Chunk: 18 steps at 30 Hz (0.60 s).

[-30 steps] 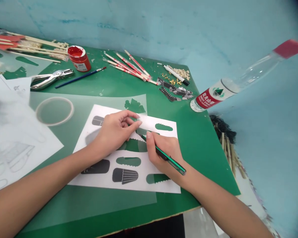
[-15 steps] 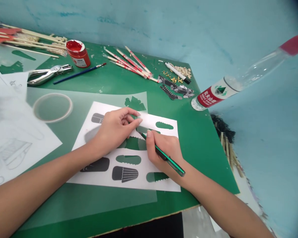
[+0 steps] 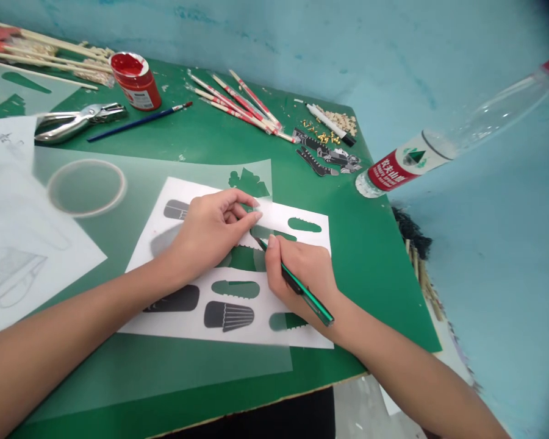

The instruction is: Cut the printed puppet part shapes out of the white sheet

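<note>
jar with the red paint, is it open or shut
Open: the jar has its mouth uncovered, and red paint shows inside.

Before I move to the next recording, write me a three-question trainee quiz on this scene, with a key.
1. Which hand holds the green-and-black pen-shaped tool?
2. True or false: the red paint jar has its lid on.
3. Which thing lies on the translucent sheet, to the left of the white printed sheet: A) the plastic bottle, B) the tape roll, C) the marker?

Key: 1. The right hand. 2. False; it is open, with red paint showing. 3. B.
</note>
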Each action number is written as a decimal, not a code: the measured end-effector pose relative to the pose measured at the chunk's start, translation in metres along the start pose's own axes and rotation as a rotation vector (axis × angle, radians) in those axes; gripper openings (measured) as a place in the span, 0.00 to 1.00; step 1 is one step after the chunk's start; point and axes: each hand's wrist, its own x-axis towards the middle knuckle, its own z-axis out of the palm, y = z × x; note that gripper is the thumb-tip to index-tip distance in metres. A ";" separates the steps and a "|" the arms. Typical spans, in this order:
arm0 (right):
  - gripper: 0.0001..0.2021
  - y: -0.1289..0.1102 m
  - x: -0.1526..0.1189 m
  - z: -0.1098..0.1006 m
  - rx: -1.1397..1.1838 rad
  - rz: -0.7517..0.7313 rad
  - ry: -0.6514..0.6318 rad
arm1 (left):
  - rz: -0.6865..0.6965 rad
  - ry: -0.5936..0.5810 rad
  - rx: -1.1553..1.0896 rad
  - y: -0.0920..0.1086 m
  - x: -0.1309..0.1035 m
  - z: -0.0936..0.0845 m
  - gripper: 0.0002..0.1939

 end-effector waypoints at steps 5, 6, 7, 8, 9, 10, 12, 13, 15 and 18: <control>0.21 -0.001 0.000 0.000 0.000 -0.005 -0.012 | 0.006 0.006 -0.003 -0.002 0.000 0.001 0.10; 0.21 -0.001 -0.001 0.000 0.002 -0.008 -0.013 | 0.007 0.007 -0.005 -0.003 0.000 0.001 0.10; 0.21 -0.001 -0.001 -0.001 0.003 -0.010 -0.015 | 0.008 0.007 -0.006 -0.003 0.000 0.001 0.10; 0.21 -0.001 -0.001 -0.001 0.005 -0.011 -0.017 | 0.008 0.007 -0.007 -0.003 0.000 0.002 0.10; 0.21 -0.001 -0.001 -0.001 0.006 -0.012 -0.019 | 0.008 0.008 -0.008 -0.003 0.000 0.002 0.10; 0.21 -0.001 -0.001 -0.002 0.006 -0.012 -0.020 | 0.007 0.008 -0.008 -0.003 0.000 0.002 0.10; 0.21 -0.001 0.000 -0.002 0.005 -0.012 -0.022 | 0.006 0.010 -0.008 -0.003 0.000 0.002 0.10; 0.21 -0.001 0.000 -0.001 0.003 -0.012 -0.022 | 0.005 0.011 -0.009 -0.002 0.000 0.002 0.10; 0.21 -0.002 0.000 -0.001 -0.001 -0.014 -0.018 | 0.005 0.012 -0.010 -0.002 0.000 0.002 0.10; 0.22 -0.002 0.000 0.000 -0.005 -0.015 -0.009 | 0.006 0.014 -0.010 -0.002 0.001 0.002 0.10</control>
